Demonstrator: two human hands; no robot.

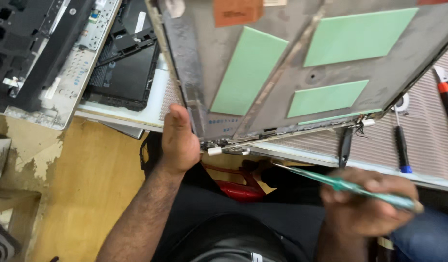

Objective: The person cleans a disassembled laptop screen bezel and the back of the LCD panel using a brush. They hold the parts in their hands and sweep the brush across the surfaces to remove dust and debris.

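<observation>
the laptop lid panel fills most of the view, a broad grey metal shell seen from its inner side, tilted and propped with its lower edge at the front rim of the surface. its grey face is scuffed and dusty, with three pale green rectangular pads stuck across it, an orange-brown patch at the top edge, and a diagonal metallic strip running down the middle. along the lower edge sit small hinge brackets and a white plastic end piece, with thin wires at the right corner.

to the left lies an opened laptop base, silver with black inner parts, partly over a black flat battery-like part.

the left hand grips the panel's lower left edge, thumb on the near side; the other fingers are behind the panel, so they cannot be seen, but the hand is plainly clamped on the panel.

the right hand is low and blurred, its fingers curled shut around a screwdriver with a clear green handle, its shaft pointing left toward the panel's lower edge without touching it.

on the ribbed mat to the right lie a black screwdriver with a blue tip and a red-handled tool at the frame's edge.
</observation>
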